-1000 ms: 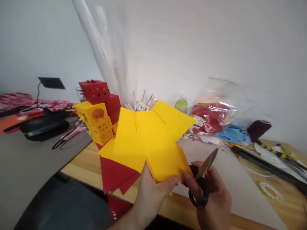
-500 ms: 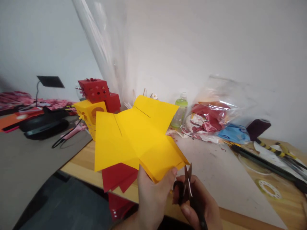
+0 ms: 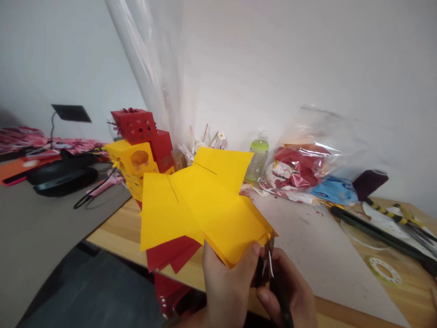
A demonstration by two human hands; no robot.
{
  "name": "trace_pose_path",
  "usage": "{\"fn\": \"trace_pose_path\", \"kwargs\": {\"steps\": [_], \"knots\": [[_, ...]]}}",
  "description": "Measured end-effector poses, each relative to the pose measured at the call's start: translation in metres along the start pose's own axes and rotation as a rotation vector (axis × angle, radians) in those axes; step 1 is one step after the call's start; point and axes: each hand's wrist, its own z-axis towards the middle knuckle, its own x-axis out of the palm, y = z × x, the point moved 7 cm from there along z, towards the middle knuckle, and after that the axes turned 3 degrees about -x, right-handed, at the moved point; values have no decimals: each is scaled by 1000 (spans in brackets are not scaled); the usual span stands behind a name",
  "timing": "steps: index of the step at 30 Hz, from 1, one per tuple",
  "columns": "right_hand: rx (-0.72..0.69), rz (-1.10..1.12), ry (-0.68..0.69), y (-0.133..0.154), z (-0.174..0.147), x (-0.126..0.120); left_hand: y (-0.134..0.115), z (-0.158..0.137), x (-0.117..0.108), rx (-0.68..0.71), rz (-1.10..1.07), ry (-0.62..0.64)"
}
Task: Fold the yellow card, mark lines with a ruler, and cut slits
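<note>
My left hand (image 3: 228,278) grips the near edge of a folded sheet of yellow card (image 3: 201,196), thumb on top. The card is cut into wide flaps, two of them with dark slit lines. In my right hand (image 3: 290,287) is a pair of scissors with black handles (image 3: 280,298). Its blades point up and meet the card's right corner, close to my left thumb. Beneath the yellow card, red card (image 3: 170,255) shows at the table edge.
At the back left stand red boxes (image 3: 134,125) on a yellow box (image 3: 134,161) with cut-outs. Behind are a bottle of green liquid (image 3: 258,152) and a plastic bag of red scraps (image 3: 303,164). A tape roll (image 3: 384,269) lies on the wooden table (image 3: 112,225) at right.
The yellow card has tipped lower and shifted slightly right with my left hand. The scissor blades, apart from each other before, now appear closer together at the card's corner.
</note>
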Motion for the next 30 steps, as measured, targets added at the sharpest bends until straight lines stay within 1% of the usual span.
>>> {"fn": "trace_pose_path", "kwargs": {"steps": [5,6,10,13,18,22,23,26,30], "knots": [[-90,-61,132,5,5,2,-1,0,0,18,15,-10],[-84,-62,127,6,5,2,-1,1,-1,17,17,-8],[-10,-52,12,8,5,1,0,1,-3,19,18,-38],[10,-41,-22,10,4,4,-1,1,-4,29,25,-52],[-7,-66,-32,9,6,-1,-1,0,-3,24,20,-56],[-25,-83,36,8,6,0,0,0,-3,17,41,-32],[-19,-84,26,8,6,-1,0,0,-3,18,50,-28],[13,-93,-69,9,5,-4,1,0,-4,27,80,-37],[31,-82,-103,11,3,-3,1,0,-5,35,95,-52]]}}
